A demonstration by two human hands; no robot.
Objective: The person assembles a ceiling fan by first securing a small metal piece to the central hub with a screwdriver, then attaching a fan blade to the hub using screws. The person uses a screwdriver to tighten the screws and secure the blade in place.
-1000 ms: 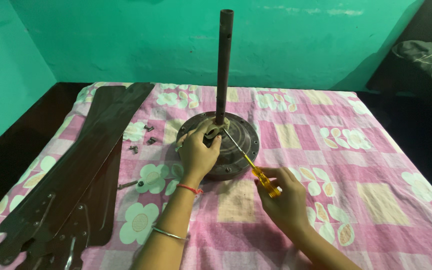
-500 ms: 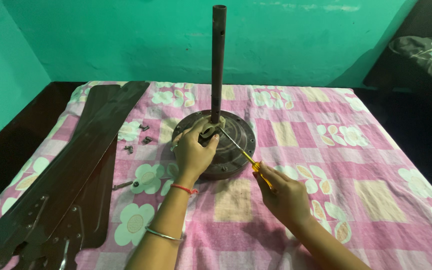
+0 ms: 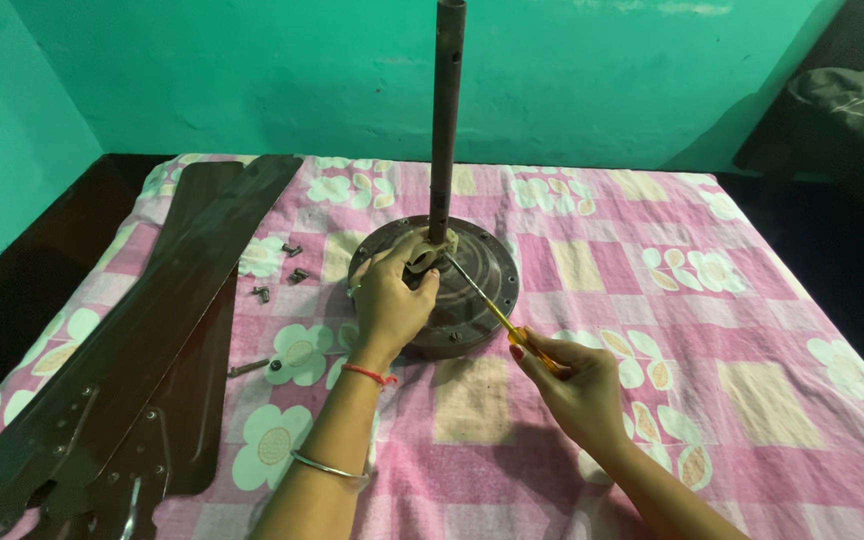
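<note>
On the pink checked bedsheet (image 3: 732, 330): round fan motor (image 3: 472, 290), rod upright. Left hand (image 3: 389, 305) clamped on hub, steadying it. Right hand (image 3: 577, 385) closed round yellow-handled screwdriver (image 3: 497, 315), tip angled into hub. Loose screws (image 3: 287, 262) beside blades (image 3: 142, 350).

One ceiling fan motor (image 3: 472, 290) with one upright down rod (image 3: 446, 120). One screwdriver (image 3: 497, 315) with a yellow handle. At least three dark fan blades (image 3: 142, 350), stacked, so the exact count is unclear. About five loose screws (image 3: 292, 262) lie on one pink floral bedsheet (image 3: 652, 300). Two hands: left (image 3: 390, 305), right (image 3: 577, 385).
</note>
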